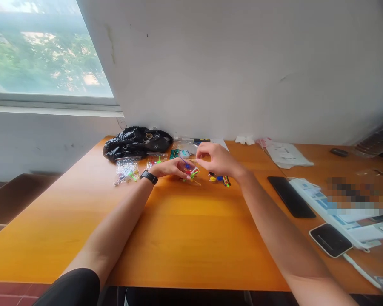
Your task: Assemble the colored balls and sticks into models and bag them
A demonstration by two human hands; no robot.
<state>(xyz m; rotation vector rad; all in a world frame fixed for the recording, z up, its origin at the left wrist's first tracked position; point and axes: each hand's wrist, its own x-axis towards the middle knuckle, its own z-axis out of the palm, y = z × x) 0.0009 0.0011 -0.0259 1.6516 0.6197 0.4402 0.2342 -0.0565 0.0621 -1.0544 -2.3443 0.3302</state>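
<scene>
My left hand [173, 168], with a dark band on its wrist, curls around a small bunch of colourful plastic parts [194, 171]. Clear film seems to surround these parts, though the fingers cover much of it. Just above and to the right, my right hand [214, 156] is closed in a pinch. A thin pale bit shows at its fingertips, too small to name. Loose parts lie below the right hand: a yellow piece [212, 179], a blue piece [220, 179] and dark sticks [226, 181].
Left of my hands lie clear zip bags [127, 169] of small parts, with a black plastic bag [137, 142] behind. On the right are a black phone [291, 196], a white power strip [325, 208] and a black-topped device [330, 240]. White packaging [287, 154] lies near the wall.
</scene>
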